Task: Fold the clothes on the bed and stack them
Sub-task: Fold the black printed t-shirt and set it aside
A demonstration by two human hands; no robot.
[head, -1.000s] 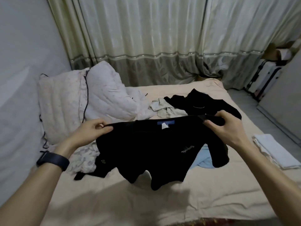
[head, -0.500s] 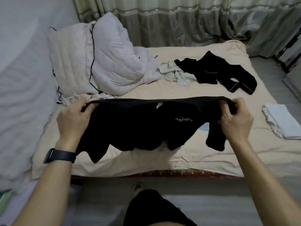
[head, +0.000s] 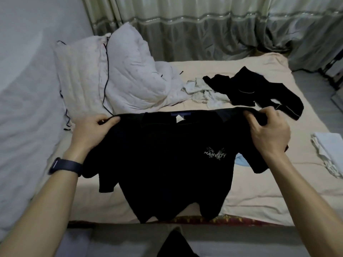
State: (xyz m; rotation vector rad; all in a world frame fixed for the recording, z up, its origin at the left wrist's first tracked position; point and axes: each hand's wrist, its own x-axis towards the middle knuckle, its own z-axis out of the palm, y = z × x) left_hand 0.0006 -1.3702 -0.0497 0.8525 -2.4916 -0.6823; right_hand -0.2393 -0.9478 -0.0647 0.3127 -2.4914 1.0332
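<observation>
A black T-shirt (head: 167, 160) with a small white chest print hangs spread out over the front part of the bed (head: 259, 197). My left hand (head: 92, 130) pinches its left shoulder and my right hand (head: 267, 132) grips its right shoulder. The hem reaches down to the bed's front edge. Farther back lie a crumpled black garment (head: 259, 89) and a crumpled pale garment (head: 204, 93). A bit of light blue cloth (head: 241, 161) peeks out from under the shirt's right sleeve. A folded white garment (head: 328, 153) lies at the bed's right edge.
A white quilt and pillow (head: 115, 76) are piled at the back left of the bed against the wall. Curtains (head: 204, 28) hang behind the bed. Grey floor runs along the bed's right side, and a dark shape shows on the floor at my feet.
The shirt has been shaken out and now hangs flat with its front and print showing. Both hands have kept hold of the shoulders.
</observation>
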